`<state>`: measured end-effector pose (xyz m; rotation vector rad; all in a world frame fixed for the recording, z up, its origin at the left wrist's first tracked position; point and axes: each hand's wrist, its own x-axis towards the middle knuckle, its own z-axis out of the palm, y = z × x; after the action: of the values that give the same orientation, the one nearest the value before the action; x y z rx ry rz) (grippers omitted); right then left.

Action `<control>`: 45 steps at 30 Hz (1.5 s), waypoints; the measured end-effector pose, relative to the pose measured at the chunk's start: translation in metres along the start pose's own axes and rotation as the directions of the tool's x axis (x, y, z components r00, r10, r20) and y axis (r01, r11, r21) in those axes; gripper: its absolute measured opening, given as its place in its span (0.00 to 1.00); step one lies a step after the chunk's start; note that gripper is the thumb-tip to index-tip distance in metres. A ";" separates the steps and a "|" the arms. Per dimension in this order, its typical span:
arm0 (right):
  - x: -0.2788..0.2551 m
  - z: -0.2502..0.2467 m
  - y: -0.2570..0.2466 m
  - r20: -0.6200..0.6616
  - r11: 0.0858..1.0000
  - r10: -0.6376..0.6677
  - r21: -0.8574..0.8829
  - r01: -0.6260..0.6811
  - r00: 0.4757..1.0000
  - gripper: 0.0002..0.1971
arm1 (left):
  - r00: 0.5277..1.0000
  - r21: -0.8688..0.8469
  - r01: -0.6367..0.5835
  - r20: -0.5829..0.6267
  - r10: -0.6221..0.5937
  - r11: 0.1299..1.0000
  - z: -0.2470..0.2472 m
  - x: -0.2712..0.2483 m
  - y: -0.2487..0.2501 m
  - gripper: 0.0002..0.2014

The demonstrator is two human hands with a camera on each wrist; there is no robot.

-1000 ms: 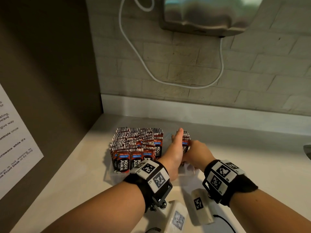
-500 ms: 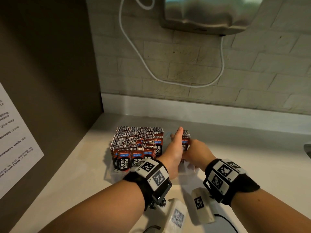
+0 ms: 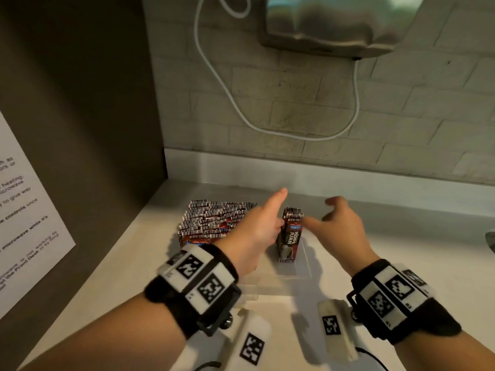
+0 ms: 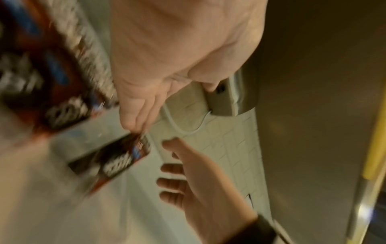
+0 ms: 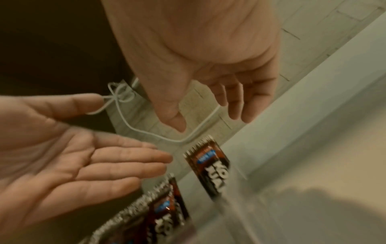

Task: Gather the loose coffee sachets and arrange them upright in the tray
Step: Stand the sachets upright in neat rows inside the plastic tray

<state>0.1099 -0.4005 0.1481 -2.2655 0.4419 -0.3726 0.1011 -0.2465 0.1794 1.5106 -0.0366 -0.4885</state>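
Coffee sachets [image 3: 290, 238] stand as a small upright bunch in the clear tray [image 3: 305, 266] between the spread, empty left hand [image 3: 257, 231] and right hand [image 3: 338, 231]; light, limp, slippery foil, I'd pinch their flat faces.

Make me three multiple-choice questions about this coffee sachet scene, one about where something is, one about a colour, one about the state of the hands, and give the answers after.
1. Where does the small group of upright sachets stand relative to the big packed block of sachets?
A. To its right, apart from it
B. On top of it
C. To its left

2. What colour is the cable hanging on the brick wall?
A. Black
B. White
C. Red

3. What state are the left hand and right hand in?
A. Both fists clenched
B. Both open, holding nothing
C. Each holds a sachet

Answers: A, the head view shows a gap between them in the clear tray; B, it loops pale white; B, both wrist views show spread, empty fingers.
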 end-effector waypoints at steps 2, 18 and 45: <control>-0.008 -0.005 -0.012 -0.071 0.987 -0.069 0.139 0.078 0.995 0.23 | 0.992 0.057 -0.118 -0.048 0.120 0.991 -0.017 -0.016 0.012 0.18; -0.043 0.072 -0.039 0.437 0.979 -0.184 0.166 0.123 0.880 0.17 | 0.848 0.915 0.000 -0.214 0.484 0.403 -0.108 -0.025 -0.052 0.21; -0.039 0.101 -0.042 0.417 0.929 -0.294 0.338 0.153 0.860 0.12 | 0.836 0.884 -0.049 -0.219 0.504 0.465 -0.115 -0.020 -0.053 0.19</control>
<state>0.1232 -0.2920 0.1089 -2.0229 -0.1267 -0.0005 0.1049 -0.1310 0.1251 2.5388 -0.1912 0.2744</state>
